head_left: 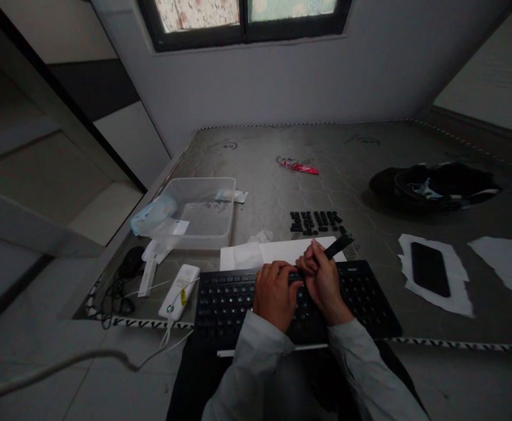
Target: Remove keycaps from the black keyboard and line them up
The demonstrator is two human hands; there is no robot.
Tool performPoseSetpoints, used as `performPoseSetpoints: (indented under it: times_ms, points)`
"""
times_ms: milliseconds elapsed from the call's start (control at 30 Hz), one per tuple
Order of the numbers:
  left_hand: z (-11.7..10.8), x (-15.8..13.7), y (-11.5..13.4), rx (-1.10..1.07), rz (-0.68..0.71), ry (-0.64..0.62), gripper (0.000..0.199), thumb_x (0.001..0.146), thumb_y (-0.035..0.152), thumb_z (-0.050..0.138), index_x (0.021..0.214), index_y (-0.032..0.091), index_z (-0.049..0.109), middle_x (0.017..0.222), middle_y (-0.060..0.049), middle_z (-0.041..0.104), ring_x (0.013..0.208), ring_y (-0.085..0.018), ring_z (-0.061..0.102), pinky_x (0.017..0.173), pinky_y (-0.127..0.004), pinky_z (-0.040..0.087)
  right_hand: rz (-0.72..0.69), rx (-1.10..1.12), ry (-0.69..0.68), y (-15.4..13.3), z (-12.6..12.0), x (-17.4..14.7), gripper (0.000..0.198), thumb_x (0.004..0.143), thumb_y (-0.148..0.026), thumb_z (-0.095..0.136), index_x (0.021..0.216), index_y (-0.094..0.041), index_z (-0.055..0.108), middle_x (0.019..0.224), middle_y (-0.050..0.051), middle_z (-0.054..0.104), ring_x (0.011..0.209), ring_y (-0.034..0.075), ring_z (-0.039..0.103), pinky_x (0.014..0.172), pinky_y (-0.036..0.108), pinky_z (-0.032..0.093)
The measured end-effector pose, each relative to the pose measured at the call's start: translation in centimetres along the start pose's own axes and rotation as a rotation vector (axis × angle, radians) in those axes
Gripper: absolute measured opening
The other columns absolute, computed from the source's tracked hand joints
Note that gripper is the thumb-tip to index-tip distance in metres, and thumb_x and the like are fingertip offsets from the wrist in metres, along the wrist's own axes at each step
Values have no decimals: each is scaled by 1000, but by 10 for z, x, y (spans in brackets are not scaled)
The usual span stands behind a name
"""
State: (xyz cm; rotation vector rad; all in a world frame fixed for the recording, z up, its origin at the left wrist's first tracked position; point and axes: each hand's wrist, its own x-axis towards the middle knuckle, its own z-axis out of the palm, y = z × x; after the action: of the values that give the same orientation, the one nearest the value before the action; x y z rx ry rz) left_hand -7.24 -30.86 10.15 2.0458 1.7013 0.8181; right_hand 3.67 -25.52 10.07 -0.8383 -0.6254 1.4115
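A black keyboard (227, 304) lies across my lap at the table's front edge, with keys absent at its right end. My left hand (275, 292) rests on its middle, fingers bent over the keys and thumb apart from the index finger. Beside it, my right hand (321, 280) is closed around a black brush (339, 245), whose broad end points up and right. Its fingertips come down near the keyboard's top row, close to the left fingertips. What lies under the fingertips is hidden. Loose black keycaps (315, 222) sit in rows beyond the keyboard.
White paper (277, 251) lies behind the keyboard. At left are a clear plastic box (205, 240), a white power bank (180, 292) with cables, and a black mouse (131, 262). A phone (430, 269) on tissue, a black cap (435, 187) and a red packet (299, 166) lie beyond.
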Motion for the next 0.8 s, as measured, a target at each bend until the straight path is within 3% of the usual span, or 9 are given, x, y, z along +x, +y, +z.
performPoseSetpoints:
  times_ms: [133, 400, 600, 800]
  points:
    - [0, 1, 0, 7, 0, -3, 22, 84, 24, 68, 105, 24, 61, 109, -2, 62, 102, -21, 54, 88, -39, 44, 32, -7, 16, -2, -2, 0, 36, 80, -46, 69, 63, -20, 50, 46, -11, 29, 41, 5, 22, 43, 22, 21]
    - [1, -1, -1, 47, 5, -9, 25, 84, 22, 66, 108, 25, 59, 114, -3, 60, 105, -23, 53, 89, -40, 43, -4, -401, 44, -4, 12, -6, 44, 78, -59, 65, 62, -20, 51, 50, -7, 41, 46, 8, 37, 45, 23, 29]
    - [0, 0, 0, 31, 0, -10, 23, 85, 23, 66, 107, 25, 60, 113, -3, 61, 105, -22, 53, 89, -39, 43, -10, -159, 41, 3, 6, 2, 42, 77, -55, 69, 63, -21, 49, 49, -10, 34, 42, 5, 27, 40, 21, 22]
    - [-1, 0, 1, -3, -8, -4, 22, 85, 23, 66, 107, 25, 60, 111, -2, 61, 104, -22, 53, 89, -39, 43, 24, -13, 14, -2, 4, 2, 41, 74, -51, 73, 63, -21, 46, 47, -12, 30, 37, 3, 21, 38, 19, 26]
